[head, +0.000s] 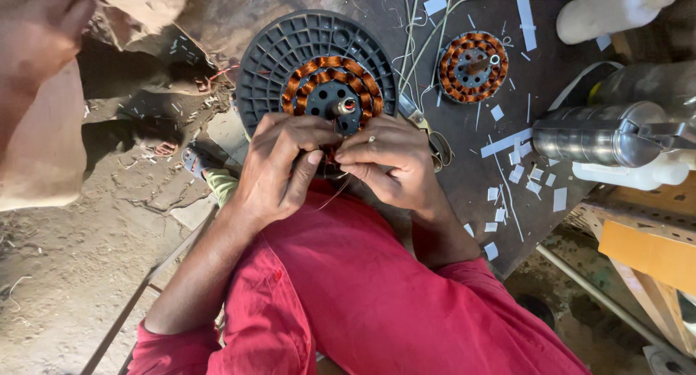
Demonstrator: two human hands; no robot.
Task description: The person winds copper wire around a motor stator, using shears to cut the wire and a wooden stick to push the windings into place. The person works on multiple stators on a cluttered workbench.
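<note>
**Both hands work copper wire at the edge of a wound coil**

At the far left of the frame another person's clothed leg (43, 107) stands on the dusty floor (65, 288). Left of centre, the left hand (279, 165) has its grip pinched shut on thin copper wire (335, 194), at the near rim of a copper coil (332, 85) seated in a black ribbed disc (268, 71). The right hand (388, 161) touches it, fingers closed on the same wire. Further right, a second coil (473, 67) lies on the dark surface (471, 172) among white paper strips (518, 172). A steel container (602, 132) lies at the right edge.
</note>
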